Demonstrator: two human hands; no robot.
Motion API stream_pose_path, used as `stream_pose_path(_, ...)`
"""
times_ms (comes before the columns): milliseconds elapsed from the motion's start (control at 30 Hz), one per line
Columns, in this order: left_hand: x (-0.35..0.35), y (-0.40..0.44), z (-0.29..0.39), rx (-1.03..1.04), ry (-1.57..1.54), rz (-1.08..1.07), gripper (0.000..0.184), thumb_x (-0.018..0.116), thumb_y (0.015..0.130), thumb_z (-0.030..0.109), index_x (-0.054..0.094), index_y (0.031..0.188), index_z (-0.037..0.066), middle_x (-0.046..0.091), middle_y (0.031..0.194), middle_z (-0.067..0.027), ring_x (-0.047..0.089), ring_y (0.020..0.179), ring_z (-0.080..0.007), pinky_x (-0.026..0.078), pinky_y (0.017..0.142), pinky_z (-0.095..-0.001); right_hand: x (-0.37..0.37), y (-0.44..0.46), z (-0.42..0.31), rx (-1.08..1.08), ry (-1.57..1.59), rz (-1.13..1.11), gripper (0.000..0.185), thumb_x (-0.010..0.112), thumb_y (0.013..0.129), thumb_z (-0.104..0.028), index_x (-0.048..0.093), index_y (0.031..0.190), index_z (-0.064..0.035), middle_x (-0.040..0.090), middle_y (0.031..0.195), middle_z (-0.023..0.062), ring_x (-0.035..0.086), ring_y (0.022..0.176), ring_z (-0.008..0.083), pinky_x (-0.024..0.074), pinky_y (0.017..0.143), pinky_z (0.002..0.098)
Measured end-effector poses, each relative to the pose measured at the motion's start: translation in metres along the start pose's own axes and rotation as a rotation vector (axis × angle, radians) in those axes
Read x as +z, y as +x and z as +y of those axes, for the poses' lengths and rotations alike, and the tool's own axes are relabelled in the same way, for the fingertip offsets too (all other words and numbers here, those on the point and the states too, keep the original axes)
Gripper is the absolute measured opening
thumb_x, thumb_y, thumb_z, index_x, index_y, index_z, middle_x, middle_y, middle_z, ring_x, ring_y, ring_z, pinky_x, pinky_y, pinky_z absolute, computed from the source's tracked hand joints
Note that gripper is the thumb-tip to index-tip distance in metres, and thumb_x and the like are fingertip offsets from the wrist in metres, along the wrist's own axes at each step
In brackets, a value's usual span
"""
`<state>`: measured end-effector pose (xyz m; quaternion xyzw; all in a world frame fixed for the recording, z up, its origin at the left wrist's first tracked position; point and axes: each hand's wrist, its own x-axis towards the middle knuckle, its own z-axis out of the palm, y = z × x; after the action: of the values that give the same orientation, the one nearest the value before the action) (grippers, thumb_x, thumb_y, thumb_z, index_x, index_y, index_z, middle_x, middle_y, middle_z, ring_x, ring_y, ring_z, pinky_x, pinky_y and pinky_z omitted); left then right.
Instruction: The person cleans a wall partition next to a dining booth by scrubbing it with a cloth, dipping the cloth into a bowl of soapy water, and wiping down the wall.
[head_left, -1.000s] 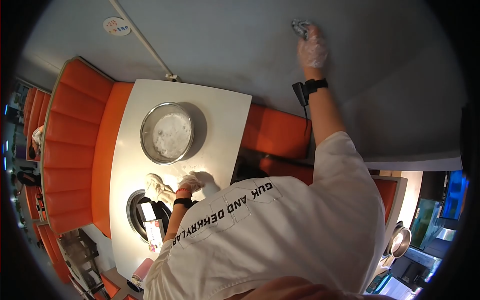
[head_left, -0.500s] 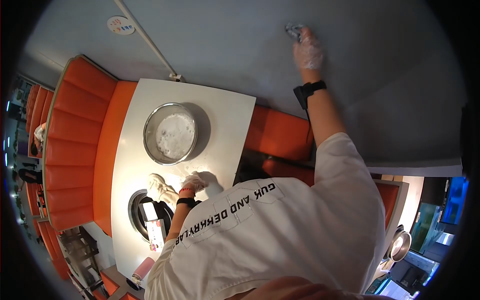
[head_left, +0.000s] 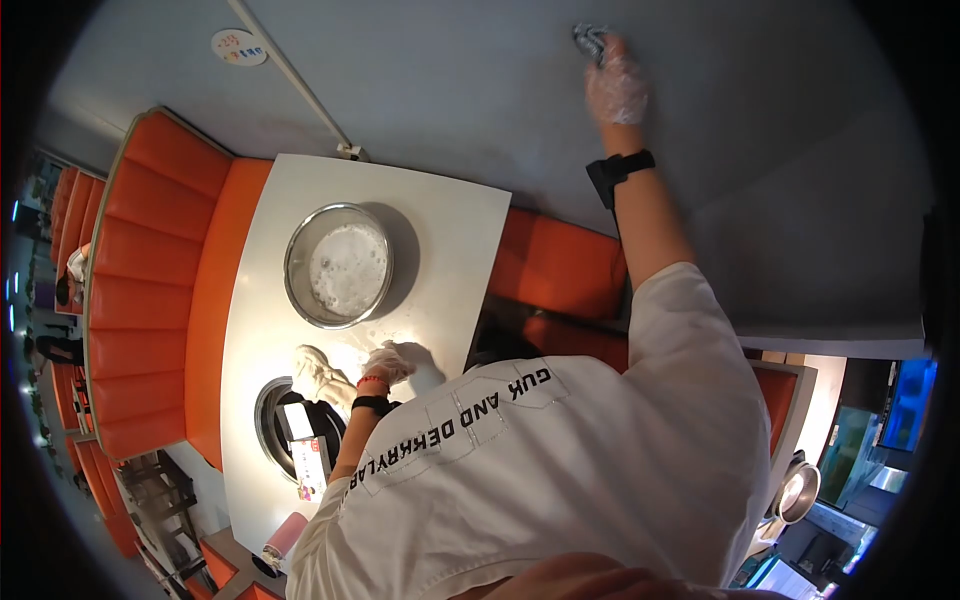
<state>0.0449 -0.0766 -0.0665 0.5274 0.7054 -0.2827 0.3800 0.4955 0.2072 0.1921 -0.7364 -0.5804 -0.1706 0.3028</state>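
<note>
My right hand (head_left: 617, 88), in a clear plastic glove, is raised against the grey wall (head_left: 740, 120). Its fingers are closed on a crumpled, dark silvery pad that looks like a steel wool scourer (head_left: 591, 42), held at the wall's surface. Down on the white table (head_left: 440, 215), my left hand (head_left: 388, 364), also gloved, rests near the edge with its fingers laid out and nothing seen in them. Beside it lies a bunched cream cloth (head_left: 318, 374). Farther back stands a round metal basin (head_left: 290, 265) holding foamy white suds (head_left: 348, 268).
A black round pan or burner (head_left: 268, 425) sits at the table's near left, with a white box (head_left: 311, 465) over it. A pink roll (head_left: 288, 533) lies close by. Orange benches (head_left: 140, 320) flank the table. A thin trunking strip (head_left: 290, 75) and an oval sign (head_left: 239, 47) are on the wall.
My right hand has shifted slightly up the wall with the scourer. My left hand stays in the same place on the table.
</note>
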Motion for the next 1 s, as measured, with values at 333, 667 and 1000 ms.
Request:
stream_pose_path(333,-0.002,-0.001,-0.004,0.015,-0.042,-0.005,0.078,0.077,0.076,0.046,0.052,0.135,0.001,0.065,0.129,-0.0235,0.063,0.121,-0.0380,0.052,0.102,-0.0439,0.039,-0.033,-0.005,0.001,-0.130,-0.477,0.030,0.050,0.099,-0.021,0.053,0.129,-0.0161,0.068,0.120,0.0142,0.069,0.110,0.0349,0.0579,0.090,0.0484)
stream_pose_path(667,0.011,-0.004,-0.022,0.079,-0.046,0.018,0.072,0.075,0.081,0.047,0.052,0.138,0.008,0.049,0.144,-0.0214,0.056,0.129,-0.0384,0.049,0.105,-0.0493,-0.118,0.137,0.223,-0.036,-0.654,0.454,0.056,0.060,0.099,-0.025,0.042,0.151,-0.0331,0.043,0.153,0.0061,0.053,0.130,0.0267,0.0505,0.107,0.0424)
stream_pose_path(1000,0.011,-0.001,-0.034,0.064,-0.033,0.014,0.072,0.074,0.083,0.046,0.051,0.141,0.011,0.058,0.136,-0.0220,0.060,0.124,-0.0380,0.050,0.105,-0.0468,-0.052,0.067,0.122,-0.087,-0.359,0.518,0.031,0.058,0.093,-0.023,0.064,0.118,-0.0051,0.065,0.116,0.0100,0.067,0.101,0.0296,0.0575,0.086,0.0402)
